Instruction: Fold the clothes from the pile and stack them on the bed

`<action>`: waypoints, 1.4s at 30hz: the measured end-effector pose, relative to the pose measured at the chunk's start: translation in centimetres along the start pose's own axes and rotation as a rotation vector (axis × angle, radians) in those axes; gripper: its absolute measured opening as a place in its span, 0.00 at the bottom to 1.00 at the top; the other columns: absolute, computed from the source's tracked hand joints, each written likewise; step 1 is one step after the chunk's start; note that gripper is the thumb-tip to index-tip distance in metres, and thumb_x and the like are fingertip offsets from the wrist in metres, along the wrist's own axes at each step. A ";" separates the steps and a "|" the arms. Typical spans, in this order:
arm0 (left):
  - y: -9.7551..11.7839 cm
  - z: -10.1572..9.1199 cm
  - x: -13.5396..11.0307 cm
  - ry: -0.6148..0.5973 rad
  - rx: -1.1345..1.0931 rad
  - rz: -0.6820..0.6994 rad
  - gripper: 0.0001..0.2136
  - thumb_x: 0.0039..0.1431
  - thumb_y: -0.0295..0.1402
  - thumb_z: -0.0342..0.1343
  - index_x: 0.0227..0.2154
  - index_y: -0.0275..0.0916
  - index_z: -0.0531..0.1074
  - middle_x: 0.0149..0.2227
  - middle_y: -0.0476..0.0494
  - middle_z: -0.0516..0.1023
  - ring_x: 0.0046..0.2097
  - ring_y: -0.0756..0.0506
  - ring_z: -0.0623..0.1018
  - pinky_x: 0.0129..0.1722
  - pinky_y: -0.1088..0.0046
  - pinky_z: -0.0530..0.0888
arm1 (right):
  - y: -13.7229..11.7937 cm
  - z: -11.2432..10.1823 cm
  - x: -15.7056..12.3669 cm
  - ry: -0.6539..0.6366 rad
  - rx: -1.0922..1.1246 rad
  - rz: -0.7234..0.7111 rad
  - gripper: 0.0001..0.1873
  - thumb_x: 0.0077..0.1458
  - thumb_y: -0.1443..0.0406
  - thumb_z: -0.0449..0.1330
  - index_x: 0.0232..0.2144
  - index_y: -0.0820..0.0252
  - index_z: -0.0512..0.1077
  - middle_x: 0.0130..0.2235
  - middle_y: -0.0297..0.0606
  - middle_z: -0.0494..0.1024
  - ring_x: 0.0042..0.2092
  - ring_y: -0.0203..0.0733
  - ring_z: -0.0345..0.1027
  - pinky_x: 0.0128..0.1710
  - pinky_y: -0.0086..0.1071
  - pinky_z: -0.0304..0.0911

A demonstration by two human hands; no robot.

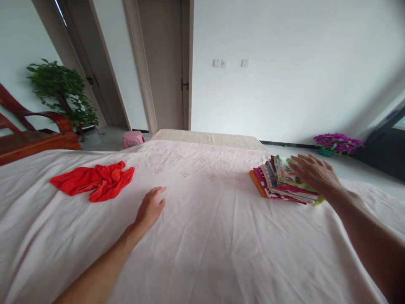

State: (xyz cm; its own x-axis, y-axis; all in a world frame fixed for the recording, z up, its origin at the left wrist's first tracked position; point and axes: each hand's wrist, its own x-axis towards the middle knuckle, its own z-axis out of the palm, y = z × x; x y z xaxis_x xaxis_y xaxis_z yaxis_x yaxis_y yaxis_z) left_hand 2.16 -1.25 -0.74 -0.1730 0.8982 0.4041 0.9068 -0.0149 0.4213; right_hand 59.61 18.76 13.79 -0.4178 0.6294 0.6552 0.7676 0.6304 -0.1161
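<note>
On the right, a stack of folded cloths (268,179) in several colours lies on the pale sheet (202,228). My right hand (316,173) is over the stack's right side, fingers stretched out, at or just above the patterned top piece; whether it touches I cannot tell. My left hand (151,207) is near the middle of the sheet with its fingers apart and nothing in them. To the left of that hand lies a crumpled red piece of clothing (95,179), apart from the hand.
A pink stool (133,138) stands beyond the sheet's far edge. At the left are a wooden armchair (41,137) and a leafy plant (60,88). Purple flowers in a pot (338,143) sit on the floor at the right. A white wall and doors (161,63) rise behind.
</note>
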 end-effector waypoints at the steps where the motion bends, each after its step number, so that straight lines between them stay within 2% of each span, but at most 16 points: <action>1: -1.0 -0.8 0.6 0.026 0.087 -0.039 0.20 0.60 0.30 0.48 0.55 0.36 0.70 0.57 0.36 0.73 0.61 0.41 0.70 0.62 0.61 0.65 | -2.1 -0.3 0.0 0.055 -0.096 0.071 0.19 0.62 0.52 0.54 0.52 0.45 0.73 0.55 0.42 0.75 0.64 0.64 0.57 0.61 0.69 0.47; 4: -4.4 -3.6 2.0 0.091 0.381 -0.200 0.21 0.60 0.33 0.49 0.56 0.34 0.69 0.59 0.28 0.69 0.63 0.32 0.65 0.61 0.51 0.63 | -9.2 0.3 -1.1 -0.066 -0.121 0.038 0.21 0.66 0.56 0.50 0.57 0.48 0.70 0.59 0.44 0.72 0.62 0.61 0.61 0.59 0.61 0.57; 7: -7.9 -6.1 2.6 0.109 0.478 -0.408 0.22 0.59 0.33 0.50 0.55 0.29 0.69 0.58 0.20 0.67 0.63 0.25 0.63 0.58 0.43 0.62 | -14.8 3.0 -3.3 -0.225 0.006 -0.035 0.19 0.66 0.59 0.50 0.55 0.51 0.71 0.57 0.43 0.74 0.57 0.54 0.68 0.57 0.51 0.64; 10: -10.8 -8.3 3.2 0.067 0.389 -0.576 0.16 0.57 0.32 0.51 0.45 0.28 0.73 0.53 0.16 0.71 0.59 0.22 0.67 0.52 0.39 0.65 | -17.3 6.8 -5.8 -0.329 0.155 0.006 0.21 0.66 0.59 0.51 0.58 0.53 0.67 0.58 0.43 0.72 0.57 0.49 0.69 0.56 0.45 0.66; 13: -11.9 -9.6 4.3 0.053 0.297 -0.623 0.10 0.56 0.31 0.50 0.36 0.32 0.74 0.44 0.21 0.77 0.51 0.24 0.75 0.45 0.41 0.71 | -17.7 10.3 -7.6 -0.394 0.217 0.041 0.22 0.63 0.62 0.52 0.58 0.55 0.68 0.59 0.45 0.71 0.57 0.49 0.69 0.57 0.45 0.65; 16: -9.9 -9.8 5.4 0.072 0.183 -0.604 0.12 0.59 0.32 0.45 0.36 0.34 0.73 0.36 0.30 0.79 0.43 0.31 0.79 0.41 0.50 0.75 | -17.7 12.6 -8.4 -0.434 0.197 0.081 0.21 0.63 0.63 0.51 0.56 0.56 0.71 0.58 0.45 0.73 0.58 0.49 0.67 0.59 0.46 0.62; 20: -2.1 -8.5 4.8 0.053 -0.044 -0.386 0.18 0.65 0.39 0.39 0.44 0.38 0.72 0.37 0.43 0.80 0.43 0.42 0.80 0.42 0.66 0.76 | -17.7 13.8 -8.6 -0.419 0.141 0.112 0.20 0.63 0.62 0.50 0.55 0.54 0.73 0.58 0.42 0.73 0.59 0.50 0.66 0.59 0.47 0.60; 22: 2.2 -7.8 3.6 -0.125 -0.378 -0.130 0.21 0.65 0.46 0.43 0.48 0.38 0.73 0.42 0.41 0.81 0.48 0.42 0.78 0.47 0.67 0.75 | -17.7 13.8 -8.7 -0.407 0.155 0.109 0.20 0.63 0.62 0.51 0.54 0.54 0.74 0.58 0.42 0.73 0.58 0.49 0.66 0.59 0.46 0.60; 23: 3.9 -7.4 3.1 -0.261 -0.478 -0.070 0.22 0.66 0.47 0.42 0.49 0.39 0.74 0.42 0.41 0.81 0.47 0.42 0.79 0.46 0.67 0.75 | -17.6 13.7 -8.8 -0.398 0.167 0.107 0.20 0.63 0.62 0.51 0.54 0.54 0.74 0.58 0.42 0.74 0.58 0.49 0.67 0.59 0.45 0.60; 25: 5.7 -6.7 2.3 -0.395 -0.528 0.006 0.22 0.66 0.47 0.43 0.50 0.40 0.74 0.44 0.41 0.81 0.46 0.42 0.80 0.46 0.66 0.76 | -17.7 13.5 -8.9 -0.390 0.190 0.107 0.20 0.63 0.63 0.51 0.54 0.54 0.74 0.57 0.42 0.74 0.57 0.48 0.67 0.59 0.43 0.60; 27: 5.3 -5.8 2.4 -0.340 -0.408 0.030 0.20 0.65 0.44 0.45 0.49 0.40 0.75 0.48 0.41 0.80 0.49 0.42 0.79 0.51 0.66 0.74 | -17.8 13.3 -8.9 -0.394 0.207 0.110 0.20 0.63 0.64 0.51 0.54 0.54 0.74 0.57 0.42 0.74 0.57 0.48 0.68 0.59 0.43 0.60; 30: 2.0 -4.6 3.8 -0.149 -0.088 -0.001 0.19 0.63 0.39 0.46 0.49 0.38 0.75 0.52 0.40 0.78 0.54 0.42 0.76 0.58 0.66 0.68 | -18.0 13.1 -8.6 -0.389 0.247 0.125 0.20 0.62 0.65 0.51 0.52 0.55 0.75 0.55 0.42 0.76 0.56 0.48 0.69 0.59 0.43 0.60; 32: -0.4 -4.2 4.9 -0.091 0.059 -0.042 0.20 0.62 0.39 0.46 0.49 0.36 0.75 0.52 0.36 0.78 0.57 0.39 0.74 0.60 0.63 0.66 | -18.2 12.9 -8.2 -0.378 0.288 0.143 0.19 0.63 0.64 0.50 0.50 0.55 0.76 0.53 0.42 0.78 0.54 0.48 0.70 0.57 0.43 0.62; 35: -2.6 -3.9 5.7 -0.151 0.176 -0.079 0.23 0.59 0.47 0.50 0.50 0.39 0.75 0.53 0.35 0.77 0.59 0.35 0.71 0.60 0.58 0.65 | -19.0 12.2 -7.9 -0.298 0.288 0.189 0.19 0.64 0.64 0.48 0.50 0.56 0.75 0.49 0.44 0.79 0.50 0.48 0.72 0.53 0.43 0.64; 38: -3.4 -3.6 5.2 -0.286 0.226 -0.095 0.24 0.58 0.50 0.51 0.52 0.42 0.73 0.55 0.38 0.76 0.56 0.37 0.74 0.56 0.62 0.67 | -21.0 10.8 -7.8 -0.231 0.265 0.106 0.18 0.64 0.66 0.50 0.51 0.56 0.74 0.48 0.44 0.79 0.48 0.48 0.70 0.51 0.43 0.64; 42: -3.5 -3.2 4.2 -0.293 0.212 -0.122 0.19 0.62 0.43 0.47 0.49 0.40 0.72 0.52 0.35 0.77 0.52 0.39 0.76 0.51 0.65 0.69 | -25.2 9.5 -7.9 -0.397 0.306 -0.154 0.15 0.61 0.61 0.58 0.50 0.52 0.74 0.46 0.41 0.79 0.46 0.47 0.68 0.48 0.41 0.62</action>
State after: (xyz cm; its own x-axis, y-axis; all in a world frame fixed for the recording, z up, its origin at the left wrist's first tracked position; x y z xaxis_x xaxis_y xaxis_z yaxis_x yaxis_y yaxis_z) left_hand -3.03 1.17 2.08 -0.1949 0.9758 0.0991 0.9510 0.1632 0.2625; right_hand 38.89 2.22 4.44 -0.7124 0.6052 0.3554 0.5301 0.7959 -0.2925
